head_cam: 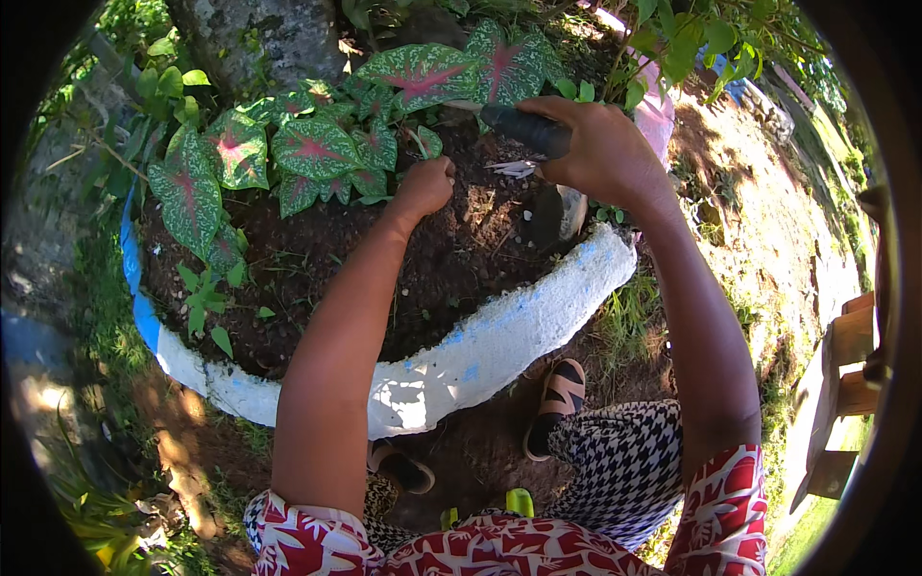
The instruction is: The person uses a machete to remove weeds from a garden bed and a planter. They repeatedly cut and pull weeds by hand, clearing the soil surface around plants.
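Note:
My right hand (605,147) is closed around the dark handle of a hand tool (526,131); a short pale part shows past its left end, among the leaves, and the tool's kind cannot be told. To its left, my left hand (425,189) is curled low over the soil beside a small caladium leaf (429,142); whether its fingers pinch a stem is hidden. Caladiums with green leaves and pink centres (317,147) spread behind and left of that hand. Below both hands lies dark soil (446,266). A stone (573,210) sits under my right wrist.
A rough white-and-blue painted border (497,345) curves around the near side of the bed. Behind the caladiums stands a thick trunk (263,43). Leafy branches (684,43) hang at upper right. A wooden structure (853,360) is at the right edge. My sandalled feet (562,396) are below the border.

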